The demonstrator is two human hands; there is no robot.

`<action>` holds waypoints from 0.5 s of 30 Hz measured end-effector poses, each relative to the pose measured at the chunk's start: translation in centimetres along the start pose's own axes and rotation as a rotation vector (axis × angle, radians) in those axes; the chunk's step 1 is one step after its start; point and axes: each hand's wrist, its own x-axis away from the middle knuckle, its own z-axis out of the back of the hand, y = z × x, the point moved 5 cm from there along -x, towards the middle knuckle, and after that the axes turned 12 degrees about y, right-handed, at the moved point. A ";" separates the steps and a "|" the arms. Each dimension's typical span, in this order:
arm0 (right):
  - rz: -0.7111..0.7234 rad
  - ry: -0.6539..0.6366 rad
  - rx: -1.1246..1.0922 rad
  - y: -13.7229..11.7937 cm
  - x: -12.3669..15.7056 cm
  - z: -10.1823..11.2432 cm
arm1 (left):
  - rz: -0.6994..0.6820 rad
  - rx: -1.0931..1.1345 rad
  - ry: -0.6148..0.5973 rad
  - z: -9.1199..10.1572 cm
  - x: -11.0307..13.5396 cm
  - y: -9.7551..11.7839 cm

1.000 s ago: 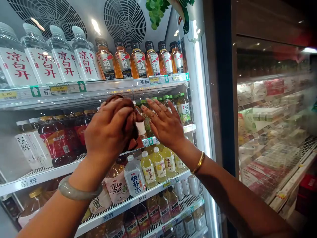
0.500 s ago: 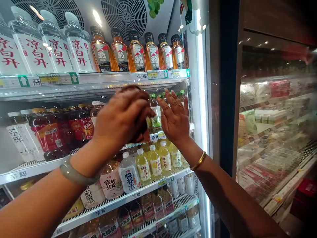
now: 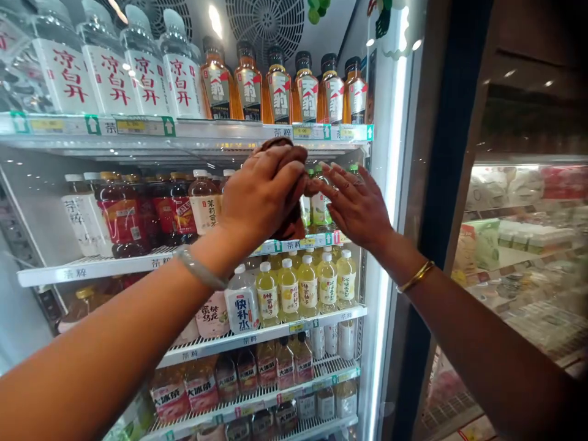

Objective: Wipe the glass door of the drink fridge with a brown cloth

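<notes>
Item: dark brown bottle [image 3: 293,228], held in front of the cooler's second shelf [image 3: 114,264].

Our left hand [image 3: 264,193] has its fingers [image 3: 287,177] clenched over the bottle's top, and the palm hides most of it. Our right hand [image 3: 358,205] is spread flat just to its right, grasping nothing. Risk, as we judge it: a grip this high may slip, or the bottle may knock the green-capped bottles [image 3: 318,208] close behind it off the shelf edge.

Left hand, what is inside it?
The left hand wraps a dark brown thing; only its top and bottom peek out. The hand covers the rest.
</notes>
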 end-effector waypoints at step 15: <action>-0.010 0.093 -0.006 2.4 3.1 0.5 | 0.147 0.073 0.002 -3.8 2.5 5.0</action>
